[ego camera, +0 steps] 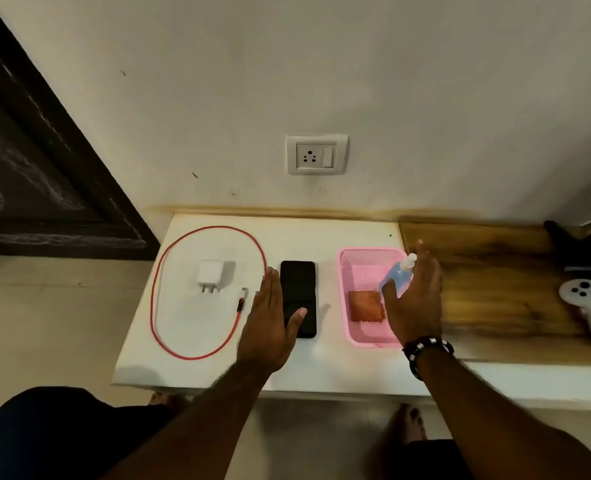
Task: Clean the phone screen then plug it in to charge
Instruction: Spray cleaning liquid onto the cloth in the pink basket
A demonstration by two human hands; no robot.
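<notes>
Both hands [269,320] flat, grasping nothing, over glossy phone [301,289] and mesh basket [363,265]

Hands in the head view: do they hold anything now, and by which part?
Nothing is held. The left hand is flat and open over the phone. The right hand is open, reaching toward the blue spray bottle in the pink basket.

White controller [588,311] — (right) wooden counter [488,271].

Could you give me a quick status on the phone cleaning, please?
Left hand open over the phone, thumb on the screen. Right hand open at the spray bottle in the pink basket. Charger unplugged. Nothing in the way.
</notes>
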